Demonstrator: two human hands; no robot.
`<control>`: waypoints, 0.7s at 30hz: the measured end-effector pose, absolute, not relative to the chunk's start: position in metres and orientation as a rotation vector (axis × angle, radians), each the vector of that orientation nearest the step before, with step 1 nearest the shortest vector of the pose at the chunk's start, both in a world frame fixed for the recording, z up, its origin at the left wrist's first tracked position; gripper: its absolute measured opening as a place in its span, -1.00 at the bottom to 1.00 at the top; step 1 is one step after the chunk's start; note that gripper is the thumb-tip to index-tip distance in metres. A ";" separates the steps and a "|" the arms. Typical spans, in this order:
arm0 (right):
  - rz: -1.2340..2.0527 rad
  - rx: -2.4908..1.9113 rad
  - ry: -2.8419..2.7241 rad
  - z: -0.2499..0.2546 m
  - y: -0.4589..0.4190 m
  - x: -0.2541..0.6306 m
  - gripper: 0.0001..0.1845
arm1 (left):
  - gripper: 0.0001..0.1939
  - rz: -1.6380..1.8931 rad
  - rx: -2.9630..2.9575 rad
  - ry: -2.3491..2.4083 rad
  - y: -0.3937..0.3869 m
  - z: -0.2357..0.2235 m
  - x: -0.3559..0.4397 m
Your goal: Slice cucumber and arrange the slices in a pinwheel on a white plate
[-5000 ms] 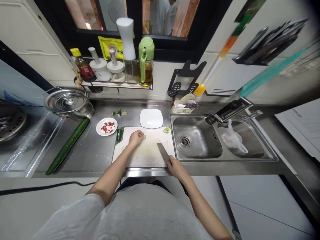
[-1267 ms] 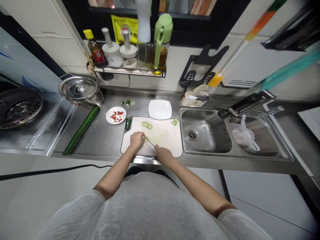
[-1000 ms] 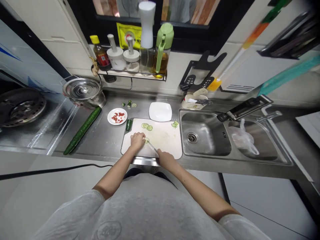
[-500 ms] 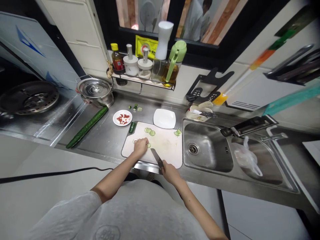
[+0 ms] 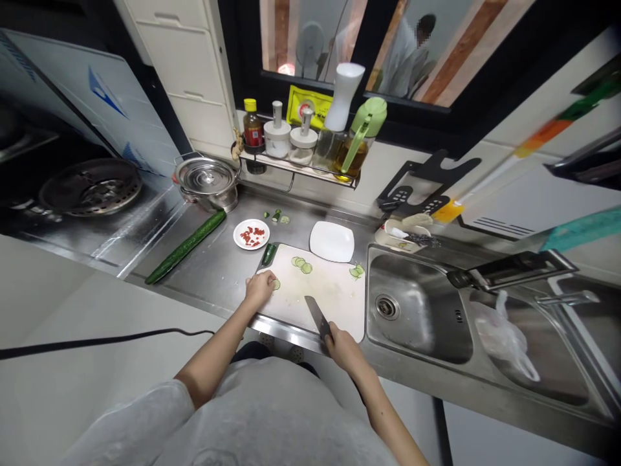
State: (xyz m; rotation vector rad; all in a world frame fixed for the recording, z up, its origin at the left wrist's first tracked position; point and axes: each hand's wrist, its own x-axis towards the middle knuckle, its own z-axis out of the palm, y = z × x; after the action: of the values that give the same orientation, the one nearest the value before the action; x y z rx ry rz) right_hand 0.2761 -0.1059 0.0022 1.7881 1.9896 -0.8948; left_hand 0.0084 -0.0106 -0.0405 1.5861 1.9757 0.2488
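My left hand is closed at the left edge of the white cutting board, pinching a thin cucumber slice at its fingertips. A knife is gripped by its handle in my right hand. Its blade lies low over the board's front part, pointing away from me and apart from the left hand. Overlapping cucumber slices rest near the board's back edge. More thin cucumber pieces sit at the back right corner. A dark green cucumber chunk lies at the back left corner.
Behind the board are a plate of chopped red pieces and a white dish. A whole cucumber lies left, near a lidded steel pot. The sink adjoins the board's right. A condiment rack hangs above.
My left hand has moved left across the board, carrying the cucumber slice away from the knife. My right hand and the knife stay nearly in place. The camera view has shifted slightly.
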 end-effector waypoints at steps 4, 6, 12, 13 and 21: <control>-0.891 1.796 2.001 0.000 -0.103 0.275 -0.73 | -0.81 0.234 1.591 2.019 -0.001 -0.045 0.002; -0.902 1.804 2.004 0.000 -0.103 0.275 -0.74 | -0.81 0.228 1.611 2.035 0.000 -0.047 0.002; -0.942 1.820 1.999 0.001 -0.102 0.276 -0.75 | -0.81 0.211 1.680 2.091 -0.001 -0.050 0.001; -0.958 1.831 2.000 0.001 -0.102 0.275 -0.75 | -0.80 0.210 1.681 2.093 -0.001 -0.049 0.001; -0.936 2.125 1.928 0.001 -0.096 0.279 -0.65 | -0.72 0.372 1.754 1.997 0.021 -0.044 0.049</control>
State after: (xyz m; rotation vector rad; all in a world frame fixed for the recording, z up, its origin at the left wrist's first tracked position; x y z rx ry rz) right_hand 0.2794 -0.0956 0.0014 2.1254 1.9277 -0.9356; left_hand 0.0485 0.0215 -0.0440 1.7543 1.9969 0.3720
